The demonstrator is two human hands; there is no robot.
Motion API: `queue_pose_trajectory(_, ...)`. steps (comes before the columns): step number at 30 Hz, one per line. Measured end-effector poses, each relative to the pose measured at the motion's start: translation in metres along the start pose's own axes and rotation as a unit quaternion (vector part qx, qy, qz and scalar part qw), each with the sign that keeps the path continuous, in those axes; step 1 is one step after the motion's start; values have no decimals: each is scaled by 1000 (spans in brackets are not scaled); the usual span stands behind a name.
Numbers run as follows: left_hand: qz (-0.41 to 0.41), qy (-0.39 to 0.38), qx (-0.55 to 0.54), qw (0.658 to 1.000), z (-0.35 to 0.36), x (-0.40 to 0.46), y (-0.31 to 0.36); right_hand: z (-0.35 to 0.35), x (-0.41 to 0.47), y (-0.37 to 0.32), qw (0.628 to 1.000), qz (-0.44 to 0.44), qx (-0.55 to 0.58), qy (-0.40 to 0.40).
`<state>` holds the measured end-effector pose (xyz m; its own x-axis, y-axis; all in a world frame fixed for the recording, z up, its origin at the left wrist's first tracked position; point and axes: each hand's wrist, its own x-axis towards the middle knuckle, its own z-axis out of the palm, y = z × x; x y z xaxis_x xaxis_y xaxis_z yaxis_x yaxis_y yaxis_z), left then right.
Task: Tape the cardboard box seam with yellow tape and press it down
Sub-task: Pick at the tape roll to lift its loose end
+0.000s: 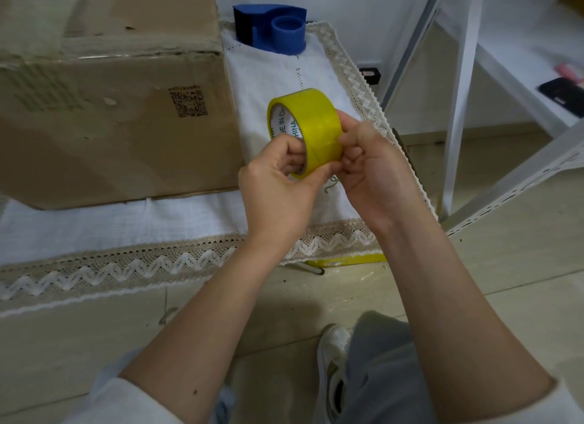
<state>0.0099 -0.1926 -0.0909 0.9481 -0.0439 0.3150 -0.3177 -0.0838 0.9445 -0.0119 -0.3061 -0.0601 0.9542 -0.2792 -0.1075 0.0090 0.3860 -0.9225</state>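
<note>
A roll of yellow tape is held up in the middle of the view, over the table's right part. My left hand grips it from below, with fingers through the white core. My right hand pinches the roll's outer face with thumb and fingertips. The large cardboard box stands on the table at the left, apart from the roll. A QR code is printed on its near side, and worn clear tape runs along its top edge. The box's top seam is mostly out of view.
A blue tape dispenser sits behind the box on the white cloth with lace trim. A white metal rack stands to the right, with a black phone on a shelf. My shoe rests on the floor below.
</note>
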Motion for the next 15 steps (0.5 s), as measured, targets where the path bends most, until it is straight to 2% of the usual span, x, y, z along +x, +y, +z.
queue_pose_trajectory(7, 4, 7, 5, 1000, -2, 1, -1, 3, 4, 3, 1000, 0, -5, 4)
queue_pose_trajectory(11, 11, -3, 10, 1000, 0, -1, -1, 3, 1, 5, 999, -9, 16, 43)
queue_pose_trajectory(15, -1, -5, 3, 1000, 0, 0, 2, 2, -1, 1, 1000, -1, 13, -2)
